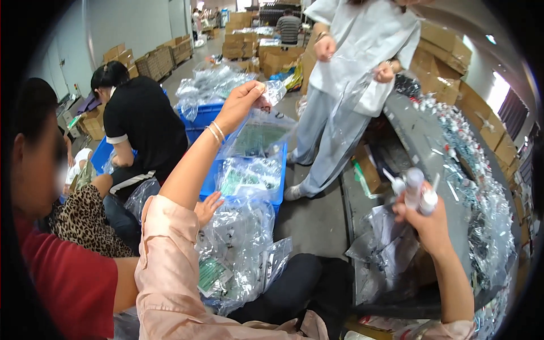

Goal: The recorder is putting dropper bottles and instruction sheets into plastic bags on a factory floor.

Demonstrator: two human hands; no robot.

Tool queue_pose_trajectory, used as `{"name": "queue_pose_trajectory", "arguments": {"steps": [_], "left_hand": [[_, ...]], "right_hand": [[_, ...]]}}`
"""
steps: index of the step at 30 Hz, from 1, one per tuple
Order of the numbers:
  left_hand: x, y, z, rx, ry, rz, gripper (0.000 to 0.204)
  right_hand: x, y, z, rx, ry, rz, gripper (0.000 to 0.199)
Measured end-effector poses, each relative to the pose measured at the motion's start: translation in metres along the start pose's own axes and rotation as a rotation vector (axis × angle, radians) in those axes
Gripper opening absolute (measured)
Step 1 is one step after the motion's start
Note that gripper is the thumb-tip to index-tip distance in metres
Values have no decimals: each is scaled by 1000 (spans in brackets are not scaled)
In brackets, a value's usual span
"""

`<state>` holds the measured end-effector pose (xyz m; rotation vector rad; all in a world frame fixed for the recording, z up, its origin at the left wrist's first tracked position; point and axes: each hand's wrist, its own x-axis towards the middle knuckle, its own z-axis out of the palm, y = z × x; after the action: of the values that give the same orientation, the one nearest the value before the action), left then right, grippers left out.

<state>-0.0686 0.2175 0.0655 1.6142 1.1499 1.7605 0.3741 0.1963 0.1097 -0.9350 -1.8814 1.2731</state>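
My left hand [242, 105] is raised ahead of me, its fingers pinched on the edge of a clear plastic bag [274, 92]. Over the blue crate, more clear film hangs just below that hand; I cannot tell whether it is the same bag. On the right, my right hand [426, 224] is closed around several small white plastic bottles [414, 184], some with thin white tips pointing up. That hand is above the near side of the grey work surface [416, 133], beside crumpled clear bags [388, 241].
A blue crate [280, 190] holds clear bags with green contents. A large bag of green packets [235, 243] lies by my lap. A person in red [73, 283] sits close at left, with a hand [208, 208] near that bag. Another person [362, 68] stands ahead.
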Motion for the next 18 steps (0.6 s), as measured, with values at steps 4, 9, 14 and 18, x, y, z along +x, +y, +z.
{"name": "queue_pose_trajectory", "arguments": {"steps": [4, 9, 14, 18], "left_hand": [[-2, 53, 41, -198, -140, -59, 19], [-25, 69, 107, -320, -343, -156, 19], [-77, 55, 177, -563, -259, -248, 18], [-125, 49, 201, -711, -271, -266, 21]], "right_hand": [[18, -39, 1, -103, 55, -322, 29], [27, -62, 13, -110, -35, -400, 27], [-1, -34, 32, -236, -25, -242, 27], [-44, 6, 43, -334, 104, -244, 27]]}}
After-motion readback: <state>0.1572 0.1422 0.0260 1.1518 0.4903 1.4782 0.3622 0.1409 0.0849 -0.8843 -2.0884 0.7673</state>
